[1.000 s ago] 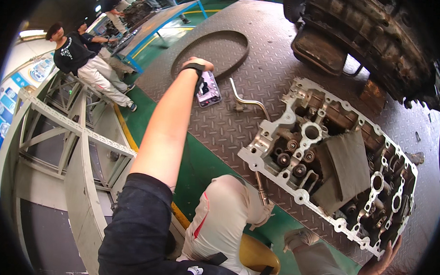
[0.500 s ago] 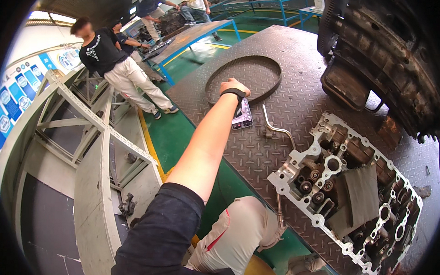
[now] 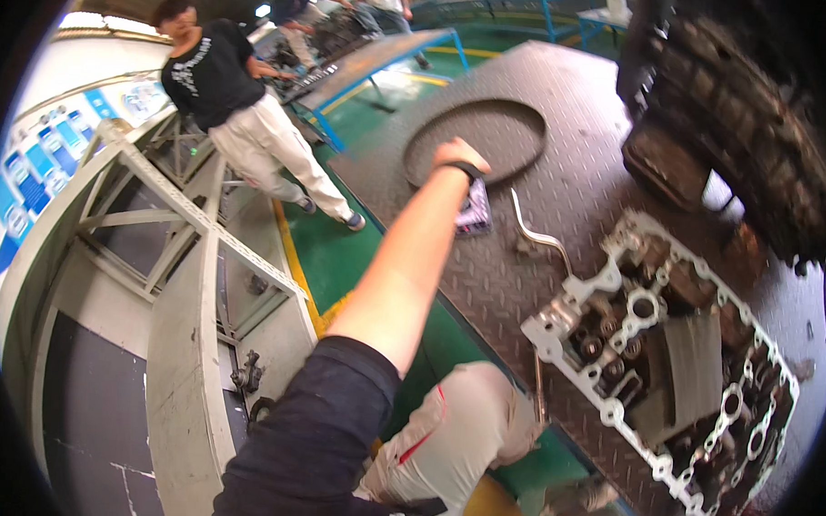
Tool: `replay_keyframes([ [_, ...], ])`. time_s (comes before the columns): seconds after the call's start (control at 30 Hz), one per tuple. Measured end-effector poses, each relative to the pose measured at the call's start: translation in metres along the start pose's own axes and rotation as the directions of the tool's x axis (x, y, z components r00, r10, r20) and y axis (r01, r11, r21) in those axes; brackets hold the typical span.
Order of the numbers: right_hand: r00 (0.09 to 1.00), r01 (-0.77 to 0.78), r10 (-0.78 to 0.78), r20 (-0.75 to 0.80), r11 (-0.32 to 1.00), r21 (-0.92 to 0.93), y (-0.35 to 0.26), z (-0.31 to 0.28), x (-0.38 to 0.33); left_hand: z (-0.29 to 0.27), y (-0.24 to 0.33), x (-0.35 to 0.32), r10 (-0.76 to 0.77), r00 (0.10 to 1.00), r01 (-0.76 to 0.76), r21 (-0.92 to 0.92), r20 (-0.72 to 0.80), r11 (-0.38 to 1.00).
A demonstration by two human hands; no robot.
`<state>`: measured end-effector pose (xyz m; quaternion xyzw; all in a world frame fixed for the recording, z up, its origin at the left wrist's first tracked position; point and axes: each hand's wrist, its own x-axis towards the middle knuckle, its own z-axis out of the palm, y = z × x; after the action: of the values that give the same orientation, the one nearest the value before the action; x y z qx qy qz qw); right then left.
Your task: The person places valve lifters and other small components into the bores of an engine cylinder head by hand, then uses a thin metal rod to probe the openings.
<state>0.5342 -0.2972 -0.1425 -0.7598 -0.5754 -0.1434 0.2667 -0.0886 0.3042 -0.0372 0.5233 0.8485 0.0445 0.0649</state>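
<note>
My left hand (image 3: 460, 156), with a dark band on its wrist, reaches far forward over the metal bench. Its fingers are closed at the near side of a black toothed belt (image 3: 527, 162), which lies in a wide loop. The fingertips are hidden behind the back of the hand. A phone-like rectangle with a pinkish face (image 3: 474, 210) lies beside the wrist, partly covered by it. To its right rests a bent metal bar (image 3: 543, 237). An engine cylinder head (image 3: 612, 412) sits nearer on the right, with a grey folded pad (image 3: 691, 368) on it. My right hand is out of view.
A large dark engine assembly (image 3: 736, 115) stands at the far right of the tread-plate bench (image 3: 485, 279). Grey metal framing (image 3: 196, 223) fills the left side. A person in black (image 3: 224, 78) walks there, and others stand by a blue-framed table (image 3: 383, 64).
The whole view has shifted, so the bench things appear slightly further right. My left hand keeps its place at the belt. The person in black has taken a step.
</note>
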Motion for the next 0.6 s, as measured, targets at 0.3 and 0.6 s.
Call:
replay_keyframes([
  [0.3,0.983,-0.171,0.181,0.028,0.851,0.496,-0.049,0.005,0.013,0.003,-0.010,0.013,0.080,0.997,-0.081,0.082,0.017,0.993],
  [0.6,0.912,-0.372,0.405,0.057,0.763,0.528,-0.051,0.001,0.010,0.000,-0.010,0.012,0.151,0.981,-0.167,0.130,0.125,0.977],
])
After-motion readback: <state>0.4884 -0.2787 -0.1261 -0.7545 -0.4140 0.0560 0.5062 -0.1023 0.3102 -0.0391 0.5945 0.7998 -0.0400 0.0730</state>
